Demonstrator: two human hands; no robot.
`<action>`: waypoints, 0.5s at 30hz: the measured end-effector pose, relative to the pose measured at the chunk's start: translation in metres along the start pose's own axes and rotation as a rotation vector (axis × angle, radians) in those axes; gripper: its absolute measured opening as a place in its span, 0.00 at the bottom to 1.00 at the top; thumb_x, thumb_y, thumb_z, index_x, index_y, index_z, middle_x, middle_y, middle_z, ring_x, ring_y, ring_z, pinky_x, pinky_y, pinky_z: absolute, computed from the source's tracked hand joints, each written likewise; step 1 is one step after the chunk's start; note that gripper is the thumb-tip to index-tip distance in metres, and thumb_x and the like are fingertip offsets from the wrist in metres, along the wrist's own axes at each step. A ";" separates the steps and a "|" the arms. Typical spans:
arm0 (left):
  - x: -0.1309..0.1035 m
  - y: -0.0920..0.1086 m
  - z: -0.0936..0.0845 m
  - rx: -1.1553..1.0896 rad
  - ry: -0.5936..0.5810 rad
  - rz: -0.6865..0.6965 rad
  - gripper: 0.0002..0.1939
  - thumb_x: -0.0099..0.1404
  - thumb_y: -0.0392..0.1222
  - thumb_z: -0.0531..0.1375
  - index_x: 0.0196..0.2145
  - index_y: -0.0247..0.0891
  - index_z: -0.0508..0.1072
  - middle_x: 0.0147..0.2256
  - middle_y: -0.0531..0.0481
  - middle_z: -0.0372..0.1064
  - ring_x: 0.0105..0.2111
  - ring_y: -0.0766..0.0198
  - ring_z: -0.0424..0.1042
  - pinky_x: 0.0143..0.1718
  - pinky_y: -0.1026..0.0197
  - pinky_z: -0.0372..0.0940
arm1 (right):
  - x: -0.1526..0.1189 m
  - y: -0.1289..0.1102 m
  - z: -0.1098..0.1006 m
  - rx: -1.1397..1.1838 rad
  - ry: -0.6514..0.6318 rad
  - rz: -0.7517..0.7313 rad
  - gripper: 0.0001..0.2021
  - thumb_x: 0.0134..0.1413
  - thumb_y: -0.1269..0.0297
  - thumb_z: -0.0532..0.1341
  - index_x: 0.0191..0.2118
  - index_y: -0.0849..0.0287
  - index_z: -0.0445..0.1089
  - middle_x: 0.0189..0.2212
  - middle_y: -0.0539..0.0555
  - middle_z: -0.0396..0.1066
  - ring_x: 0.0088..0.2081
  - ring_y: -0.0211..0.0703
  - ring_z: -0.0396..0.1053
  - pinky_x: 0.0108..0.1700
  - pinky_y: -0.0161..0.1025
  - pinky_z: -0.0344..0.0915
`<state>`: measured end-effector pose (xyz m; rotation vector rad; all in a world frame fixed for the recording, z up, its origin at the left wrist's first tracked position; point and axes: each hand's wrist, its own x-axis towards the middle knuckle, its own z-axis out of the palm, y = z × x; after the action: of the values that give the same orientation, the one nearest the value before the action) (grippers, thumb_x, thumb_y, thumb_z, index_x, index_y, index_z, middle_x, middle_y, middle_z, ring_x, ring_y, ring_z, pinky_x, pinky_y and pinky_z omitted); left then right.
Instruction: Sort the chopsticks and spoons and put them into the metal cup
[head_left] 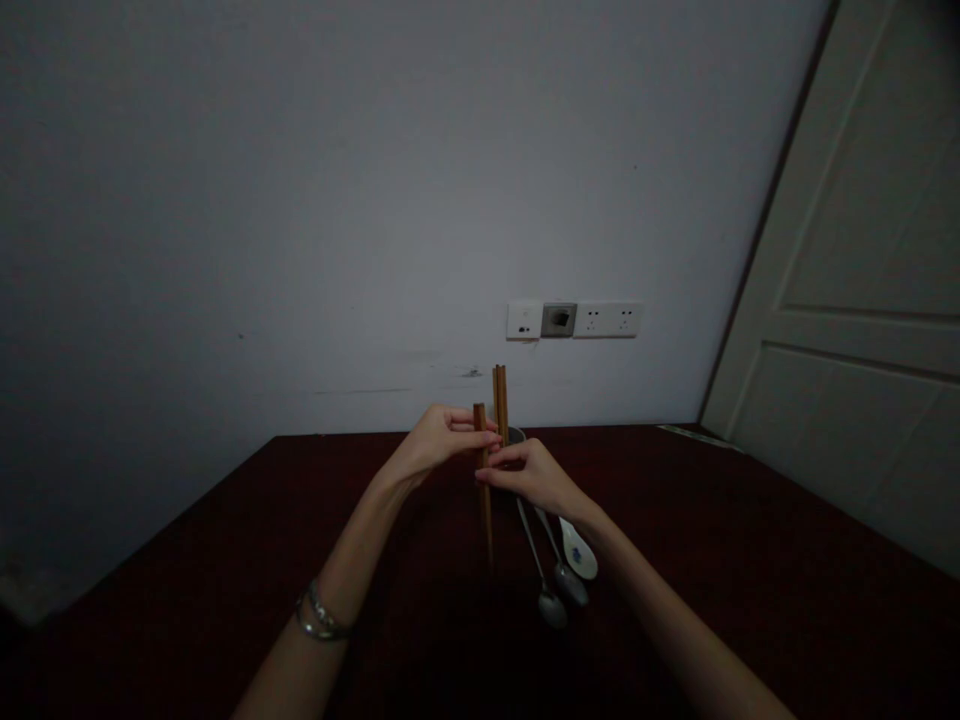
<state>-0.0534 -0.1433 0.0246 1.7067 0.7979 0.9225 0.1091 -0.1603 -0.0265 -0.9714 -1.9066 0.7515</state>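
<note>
My left hand (pixel 442 438) pinches a pair of wooden chopsticks (pixel 487 515) near their thick upper end. Just below it, my right hand (pixel 534 474) grips the same chopsticks between thumb and fingers. They stand nearly upright, thin ends down. Behind my hands, more chopsticks (pixel 500 395) rise from a round holder (pixel 516 436), mostly hidden by my fingers. Two metal spoons, one long and thin (pixel 552 608) and one broader (pixel 571 585), lie below my right hand beside a white spoon (pixel 579 553) with a blue mark, partly covered by my right wrist.
The dark red table (pixel 262 530) meets a pale wall (pixel 375 200) at its back edge. Sockets and a switch panel (pixel 606 320) sit on the wall. A pale panelled door (pixel 847 400) stands at the right, with a strip (pixel 699 437) lying at the back right.
</note>
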 end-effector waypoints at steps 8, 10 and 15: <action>0.002 0.002 -0.012 -0.048 0.004 0.002 0.19 0.51 0.43 0.63 0.40 0.32 0.73 0.39 0.39 0.72 0.39 0.57 0.72 0.39 0.56 0.66 | 0.000 0.005 -0.008 0.042 -0.012 0.048 0.15 0.43 0.56 0.62 0.27 0.65 0.75 0.20 0.51 0.69 0.23 0.36 0.63 0.27 0.34 0.58; 0.006 -0.003 -0.024 -0.089 0.048 0.015 0.20 0.52 0.45 0.62 0.42 0.31 0.72 0.41 0.37 0.71 0.41 0.56 0.71 0.38 0.57 0.66 | 0.001 0.003 -0.018 0.021 0.031 0.056 0.15 0.44 0.55 0.61 0.28 0.65 0.75 0.22 0.52 0.71 0.24 0.37 0.64 0.27 0.34 0.59; 0.030 -0.052 -0.062 -0.183 0.234 -0.039 0.17 0.56 0.47 0.59 0.39 0.31 0.71 0.44 0.35 0.69 0.42 0.56 0.71 0.37 0.59 0.66 | 0.018 -0.001 -0.054 -0.050 0.165 0.015 0.15 0.44 0.54 0.61 0.29 0.63 0.75 0.25 0.54 0.73 0.28 0.40 0.67 0.31 0.36 0.61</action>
<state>-0.0964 -0.0751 -0.0054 1.4369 0.8685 1.1464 0.1501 -0.1387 0.0070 -1.0475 -1.7836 0.6151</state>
